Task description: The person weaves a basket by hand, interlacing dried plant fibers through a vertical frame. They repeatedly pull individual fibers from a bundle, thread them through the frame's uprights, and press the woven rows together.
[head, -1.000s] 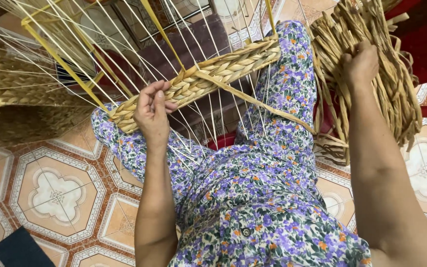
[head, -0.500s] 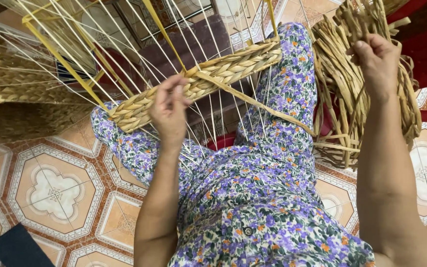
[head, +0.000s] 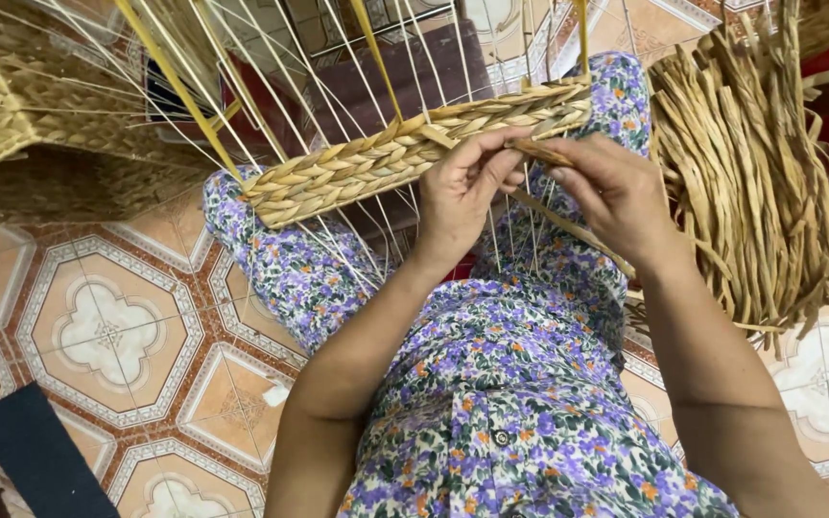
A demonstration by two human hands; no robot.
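Head view: the left hand point(head: 461, 197) and the right hand point(head: 616, 192) meet at the near edge of a half-woven basket band point(head: 405, 153), a braided strip of flat dried straw that runs from lower left to upper right across the person's knees. The left hand's fingers are pinched together on a flat straw strand point(head: 539, 152) just below the braid; the right hand's thumb and fingers are closed on the same strand a little to the right, and the strand trails down under that hand toward the lap. Thin pale wire ribs point(head: 271, 58) fan up and away from the braid, with a few yellow strips point(head: 170, 82) among them. A thick bundle of loose straw strands point(head: 750, 182) lies to the right, near the right wrist. Finished woven baskets point(head: 21, 115) sit at far left on the patterned floor tiles point(head: 107, 326). The lap is covered by a floral purple dress point(head: 520, 403).
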